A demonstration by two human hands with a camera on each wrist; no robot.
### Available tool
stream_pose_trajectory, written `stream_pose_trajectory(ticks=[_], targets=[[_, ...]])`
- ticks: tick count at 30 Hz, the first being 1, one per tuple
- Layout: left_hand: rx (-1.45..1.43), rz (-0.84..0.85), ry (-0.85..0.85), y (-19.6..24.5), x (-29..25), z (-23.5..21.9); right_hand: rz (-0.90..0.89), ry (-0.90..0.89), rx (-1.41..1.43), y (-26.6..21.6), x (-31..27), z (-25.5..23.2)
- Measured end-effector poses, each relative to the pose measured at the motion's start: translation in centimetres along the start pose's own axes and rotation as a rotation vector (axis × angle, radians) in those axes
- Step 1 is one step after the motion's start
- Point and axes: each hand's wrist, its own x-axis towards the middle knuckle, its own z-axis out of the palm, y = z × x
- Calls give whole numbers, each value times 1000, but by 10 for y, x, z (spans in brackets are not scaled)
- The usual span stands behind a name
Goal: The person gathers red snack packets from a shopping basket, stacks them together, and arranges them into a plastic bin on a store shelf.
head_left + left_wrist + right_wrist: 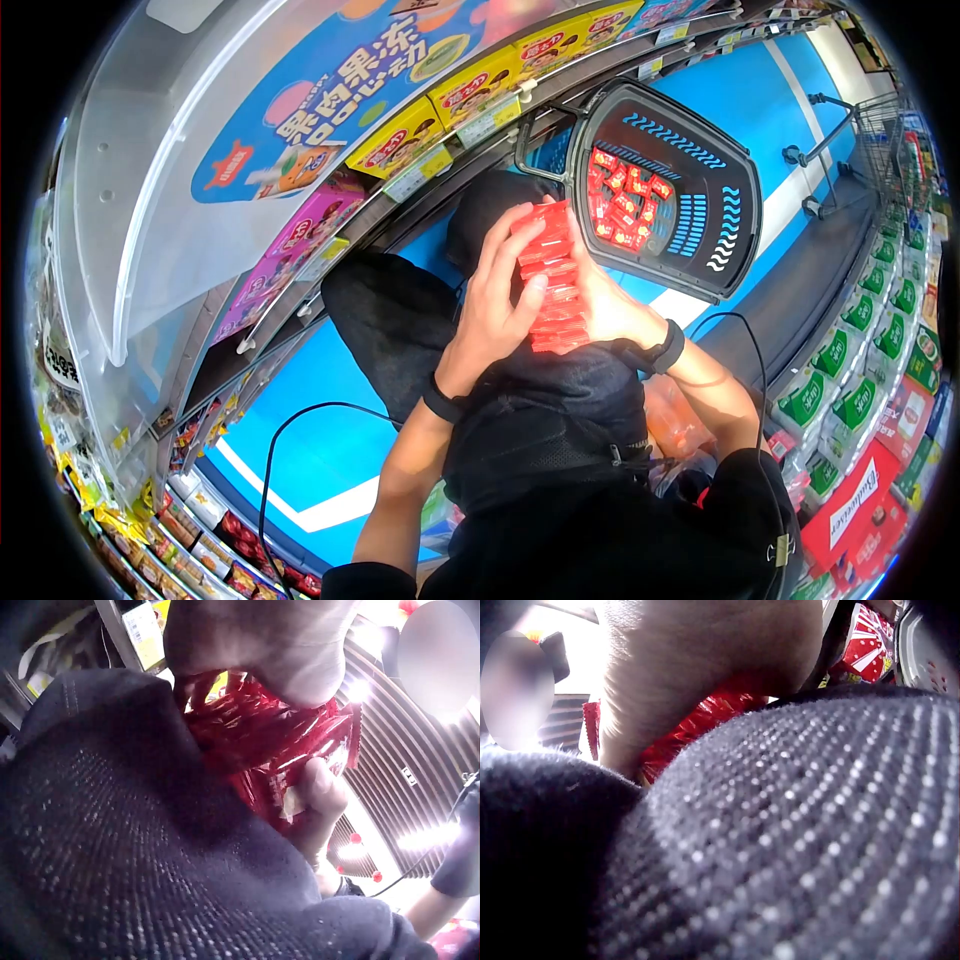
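Note:
Several small red shiny packets (pixel 552 305) are held in a row between my two hands, above my lap. My left hand (pixel 488 295) grips them from the left, its fingers over the far end and its thumb across them. From the right, my right hand (pixel 604 305) holds the same row along its side. Crinkled red wrappers (pixel 262 742) show between the hands in the left wrist view. In the right wrist view, dark fabric hides most of the wrappers (pixel 705 724).
A black shopping basket (pixel 738 170) stands ahead on the blue floor, with red packets (pixel 625 205) lying inside. Shelves with yellow boxes (pixel 400 135) and pink boxes (pixel 290 250) run along the left. A wire cart (pixel 880 130) and green-and-white packs (pixel 830 355) are at the right.

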Motion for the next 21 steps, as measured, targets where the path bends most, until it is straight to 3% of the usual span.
stream_pose_trajectory(ticks=[7, 9, 12, 13, 21], targets=[[-31, -2, 5, -6, -2, -1, -30, 20, -31, -4, 3, 1], [-93, 9, -62, -13, -3, -2, -61, 35, -49, -3, 2, 1], [-308, 2, -107, -9, -6, -3, 58, 5, 29, 1, -2, 2], [-300, 10, -210, -13, -3, -7, 69, -2, 25, 1, -3, 1], [-176, 84, -316, -7, -2, -19, 128, -31, 19, 9, -4, 0]])
